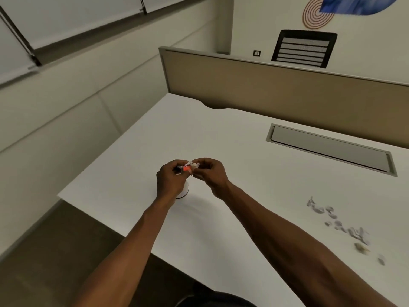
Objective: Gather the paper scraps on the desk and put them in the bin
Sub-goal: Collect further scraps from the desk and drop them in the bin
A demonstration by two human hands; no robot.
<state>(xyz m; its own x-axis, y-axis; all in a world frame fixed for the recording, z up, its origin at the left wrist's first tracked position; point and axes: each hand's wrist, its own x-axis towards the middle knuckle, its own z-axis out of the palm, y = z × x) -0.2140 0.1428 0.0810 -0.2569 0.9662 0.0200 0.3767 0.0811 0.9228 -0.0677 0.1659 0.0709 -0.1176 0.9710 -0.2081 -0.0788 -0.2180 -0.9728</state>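
Over the near-left corner of the white bench (221, 138), both hands meet right above a small white bin (184, 191), which looks like a little round cup with a dark ring at its base. The left hand (170, 180) is curled narrow around a wad of scraps (184, 169), white bits with one orange piece showing. The right hand (208, 173) is pinched in tight against the same wad, fingertips touching it, so the bundle sits between the two hands. Most of the bin is hidden behind the left hand, so it's hard to tell whether the wad is lined up with the opening.

Plenty of loose paper scraps (338, 220) lie well apart from this, scattered along the right side of the bench, so the job looks maybe halfway at best.

What could go wrong: that bin looks tiny and light, and a knuckle bumping it would probably tip it or slide it off the corner edge it stands near. Letting go without seeing the opening could also drop small bits onto the bench or the floor (55, 235). And the leftover scraps look thin, so a quick sweep of the arm might flick them off the right side.
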